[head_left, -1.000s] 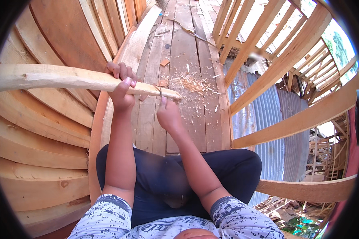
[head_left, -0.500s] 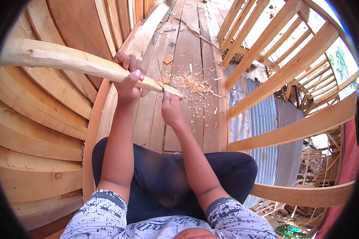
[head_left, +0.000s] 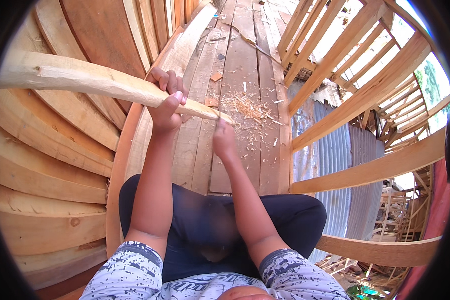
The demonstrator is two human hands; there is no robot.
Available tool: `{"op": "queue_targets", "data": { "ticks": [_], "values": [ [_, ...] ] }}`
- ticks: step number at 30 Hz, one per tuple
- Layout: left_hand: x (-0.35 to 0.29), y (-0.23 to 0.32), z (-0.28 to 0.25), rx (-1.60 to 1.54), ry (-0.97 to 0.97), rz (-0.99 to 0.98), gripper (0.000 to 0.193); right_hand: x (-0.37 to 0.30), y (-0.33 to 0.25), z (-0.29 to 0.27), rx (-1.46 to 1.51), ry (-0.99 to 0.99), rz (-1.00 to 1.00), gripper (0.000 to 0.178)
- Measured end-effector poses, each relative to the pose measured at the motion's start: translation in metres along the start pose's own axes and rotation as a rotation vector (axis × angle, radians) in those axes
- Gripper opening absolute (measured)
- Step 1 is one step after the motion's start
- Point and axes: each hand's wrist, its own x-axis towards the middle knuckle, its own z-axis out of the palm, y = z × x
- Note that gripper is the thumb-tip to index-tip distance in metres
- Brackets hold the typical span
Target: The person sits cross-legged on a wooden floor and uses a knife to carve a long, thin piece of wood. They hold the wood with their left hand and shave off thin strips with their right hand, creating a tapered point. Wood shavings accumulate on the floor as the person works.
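A long pale wooden pole, stripped of bark and thicker at the left, slants across in front of me and narrows to a tapered end. My left hand is closed round it a short way from that end, thumb on top. My right hand is closed in a fist just below the tip. From this fist a thin dark knife blade rests against the tapered end; it is smeared by motion, and its handle is hidden in my fingers.
Curly wood shavings lie scattered on the plank floor beyond the tip. Stacked boards line the left side. A slatted wooden railing runs along the right, with corrugated metal sheets outside it. My crossed legs are close below.
My right hand and the knife have slid right along the pole to its very tip. My left hand still grips the pole; the whole view has shifted slightly.
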Motion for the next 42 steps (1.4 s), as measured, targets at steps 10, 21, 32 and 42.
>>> {"op": "queue_targets", "data": {
  "ticks": [10,21,32,42],
  "values": [
    [0.0,0.003,-0.003,0.008,0.0,-0.001,0.033,-0.018,-0.075,-0.016,-0.034,-0.1,-0.031,0.048],
    [0.001,0.001,-0.006,-0.003,-0.026,0.015,0.034,-0.013,-0.031,-0.014,-0.008,-0.128,0.204,0.045],
    [0.005,-0.003,0.011,-0.001,-0.024,0.016,0.033,0.011,0.054,-0.018,-0.058,0.006,0.489,0.052],
    [0.004,-0.004,0.009,0.034,-0.012,0.0,0.03,0.003,0.026,-0.011,0.045,0.09,0.054,0.051]
  ]
}}
